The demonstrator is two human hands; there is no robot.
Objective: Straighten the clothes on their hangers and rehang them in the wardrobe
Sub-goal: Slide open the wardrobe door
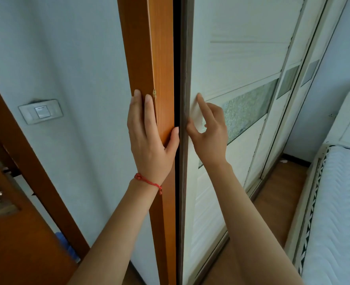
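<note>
- Left hand (149,136) at frame centre lies flat on the wardrobe's orange side panel (159,58), fingers straight.
- Right hand (209,128) presses the white sliding door (231,68), grip loose, empty.

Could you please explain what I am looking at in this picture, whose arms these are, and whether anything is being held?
There is no machine here. One camera worn on a person's head looks forward and down, so the two bare arms are the wearer's own. The left hand, with a red string bracelet at the wrist, rests flat on the orange wooden side panel of the wardrobe. The right hand touches the edge of the white sliding door, fingers partly extended, with no firm grip. Only a narrow dark gap shows between panel and door. No clothes or hangers are visible. A light switch is on the wall at left, a bed at right.
</note>
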